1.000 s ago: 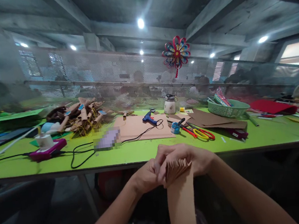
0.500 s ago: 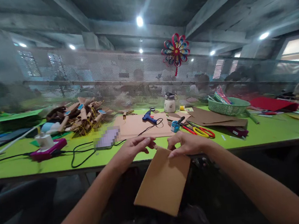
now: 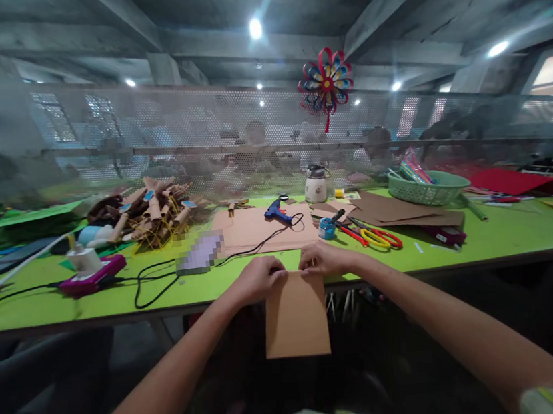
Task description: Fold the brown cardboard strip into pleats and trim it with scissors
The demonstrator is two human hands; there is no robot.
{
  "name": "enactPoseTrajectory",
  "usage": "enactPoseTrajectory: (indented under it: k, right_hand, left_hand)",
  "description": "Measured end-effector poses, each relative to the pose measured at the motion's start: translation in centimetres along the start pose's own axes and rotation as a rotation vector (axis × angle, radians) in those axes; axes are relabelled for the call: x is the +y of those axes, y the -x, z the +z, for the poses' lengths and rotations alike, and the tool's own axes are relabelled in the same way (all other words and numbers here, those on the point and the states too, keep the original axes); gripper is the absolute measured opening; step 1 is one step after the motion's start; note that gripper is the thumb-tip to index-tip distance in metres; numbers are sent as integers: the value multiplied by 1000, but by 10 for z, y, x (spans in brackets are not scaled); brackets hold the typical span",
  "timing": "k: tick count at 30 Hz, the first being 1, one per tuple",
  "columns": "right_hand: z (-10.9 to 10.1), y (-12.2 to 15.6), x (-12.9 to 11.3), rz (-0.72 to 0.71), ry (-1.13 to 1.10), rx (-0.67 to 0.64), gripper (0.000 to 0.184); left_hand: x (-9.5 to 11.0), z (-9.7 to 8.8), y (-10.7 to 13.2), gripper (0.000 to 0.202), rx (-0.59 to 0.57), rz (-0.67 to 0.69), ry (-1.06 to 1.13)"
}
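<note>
Between my two hands hangs a brown cardboard sheet (image 3: 295,319), its lower part below the table's front edge. My left hand (image 3: 261,278) pinches its top edge on the left, fingers curled. On the right of that same edge, my right hand (image 3: 322,260) grips it between thumb and fingers. The fingertips of both hands are close together along the top. Just beyond them lie larger cardboard sheets (image 3: 244,234) with a blue glue gun (image 3: 276,214) on top. A small blue jar (image 3: 326,229) stands near my right hand.
Scissors with red and yellow handles (image 3: 378,238) lie right of the jar. A green basket (image 3: 428,191), brown paper (image 3: 398,212) and a floral jug (image 3: 315,185) stand farther back. At left are a purple power strip (image 3: 91,277), black cables and a pile of cardboard rolls (image 3: 156,211).
The cardboard sheet has turned from a slant to nearly straight. My left hand, apart with open fingers before, has closed on its top edge. My right hand has shifted slightly left.
</note>
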State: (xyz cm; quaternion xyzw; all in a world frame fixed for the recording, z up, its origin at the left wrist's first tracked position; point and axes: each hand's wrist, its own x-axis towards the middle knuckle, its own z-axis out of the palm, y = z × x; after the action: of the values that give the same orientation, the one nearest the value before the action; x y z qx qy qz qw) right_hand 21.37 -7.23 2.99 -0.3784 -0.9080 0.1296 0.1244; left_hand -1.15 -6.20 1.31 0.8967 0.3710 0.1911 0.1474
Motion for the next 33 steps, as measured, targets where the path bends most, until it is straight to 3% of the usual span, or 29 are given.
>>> enactPoseTrajectory:
  k: [5,9,17,21,33]
  right_hand:
    - [21,4,7,73,-37,107,14]
    - [30,6,12,50,-72,155,15]
    - [30,2,16,17,-69,166,11]
    - [32,1,13,-11,-8,185,11]
    - [30,5,14,-23,152,115,16]
  left_hand:
    - [-12,11,-7,22,83,70,-28]
    - [-14,12,-9,22,54,77,-53]
    - [-14,14,-25,20,-50,121,-62]
    - [-11,19,-26,16,-15,94,-75]
    - [-17,27,-18,10,65,216,-60]
